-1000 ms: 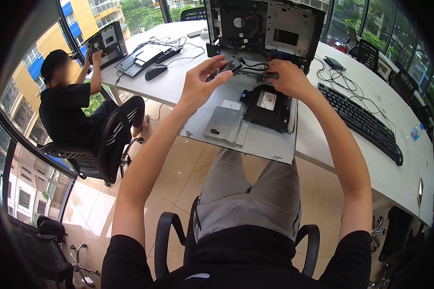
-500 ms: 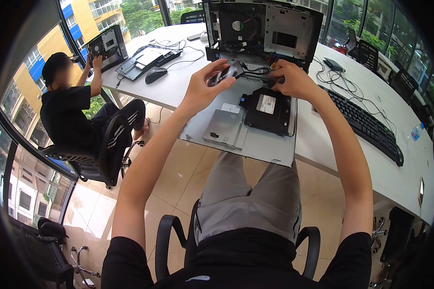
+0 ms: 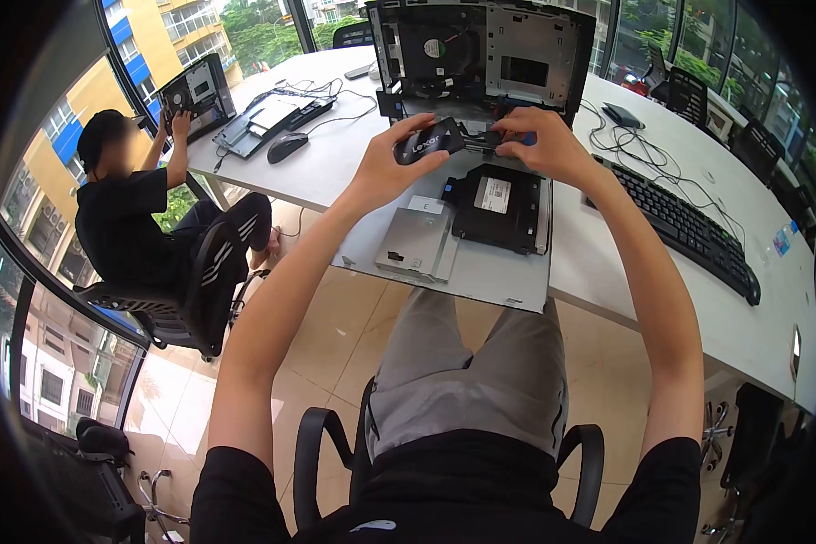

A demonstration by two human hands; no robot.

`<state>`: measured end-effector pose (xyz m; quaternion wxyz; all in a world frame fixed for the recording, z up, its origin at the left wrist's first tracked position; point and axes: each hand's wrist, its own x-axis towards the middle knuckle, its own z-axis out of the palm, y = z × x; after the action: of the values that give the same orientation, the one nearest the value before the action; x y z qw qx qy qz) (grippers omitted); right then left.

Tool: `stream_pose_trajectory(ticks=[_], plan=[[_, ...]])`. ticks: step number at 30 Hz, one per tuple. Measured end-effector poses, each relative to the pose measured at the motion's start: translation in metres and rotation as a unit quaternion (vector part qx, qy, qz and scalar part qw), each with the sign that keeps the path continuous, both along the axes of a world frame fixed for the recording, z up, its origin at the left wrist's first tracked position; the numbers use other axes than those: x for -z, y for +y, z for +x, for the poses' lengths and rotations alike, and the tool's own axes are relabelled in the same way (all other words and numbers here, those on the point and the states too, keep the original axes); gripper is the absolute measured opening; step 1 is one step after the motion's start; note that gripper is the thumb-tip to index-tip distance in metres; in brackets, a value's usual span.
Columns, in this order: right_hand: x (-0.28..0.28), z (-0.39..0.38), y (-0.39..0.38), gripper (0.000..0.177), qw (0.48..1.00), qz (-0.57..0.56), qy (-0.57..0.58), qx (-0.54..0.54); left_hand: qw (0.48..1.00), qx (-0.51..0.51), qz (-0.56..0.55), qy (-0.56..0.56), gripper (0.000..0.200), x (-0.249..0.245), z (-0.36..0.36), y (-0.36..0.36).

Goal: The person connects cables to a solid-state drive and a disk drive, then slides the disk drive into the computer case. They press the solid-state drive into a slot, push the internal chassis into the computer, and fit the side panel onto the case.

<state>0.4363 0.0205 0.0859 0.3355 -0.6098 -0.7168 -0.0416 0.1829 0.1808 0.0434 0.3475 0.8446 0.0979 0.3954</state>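
My left hand (image 3: 383, 172) is closed around a dark solid-state drive (image 3: 429, 143) with "Lexar" printed on its face, tilted in front of an opened desktop computer (image 3: 444, 77). My right hand (image 3: 551, 147) pinches a black cable (image 3: 486, 138) close to the end of that drive. The fingers partly hide the cable's end. Below both hands, a flat grey panel (image 3: 503, 288) juts over the table's front edge. It carries a slim black optical drive (image 3: 497, 207) with a white label and a silver metal bracket (image 3: 414, 238).
Right of the computer lie a black keyboard (image 3: 689, 227), tangled cables and a bottle (image 3: 782, 239). To the left are a mouse (image 3: 287, 147) and computer parts (image 3: 276, 116). A seated person (image 3: 122, 204) handles another opened computer (image 3: 195, 95) at the table's left end.
The solid-state drive has turned so its Lexar lettering shows. My right hand has moved slightly left, bringing the cable closer to the drive. The view has shifted a little.
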Motion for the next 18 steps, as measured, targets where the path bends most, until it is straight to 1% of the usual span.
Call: stream_pose_trajectory(ticks=[6, 9, 15, 18], plan=[[0.007, -0.003, 0.005, 0.03, 0.999, 0.019, 0.007, -0.025, 0.999, 0.004, 0.0, 0.037, 0.068, -0.005, 0.006, -0.008], [0.011, -0.004, 0.007, 0.029, 0.999, 0.025, 0.018, -0.031, 0.999, 0.007, 0.015, 0.037, 0.068, -0.002, 0.01, -0.006], [0.01, -0.009, 0.004, 0.027, 1.0, -0.003, 0.026, -0.016, 0.999, 0.017, 0.018, 0.041, 0.068, 0.001, 0.014, -0.004], [0.011, -0.009, 0.006, 0.026, 0.999, -0.008, 0.041, -0.026, 0.999, 0.013, 0.02, 0.042, 0.068, 0.003, 0.014, -0.002]])
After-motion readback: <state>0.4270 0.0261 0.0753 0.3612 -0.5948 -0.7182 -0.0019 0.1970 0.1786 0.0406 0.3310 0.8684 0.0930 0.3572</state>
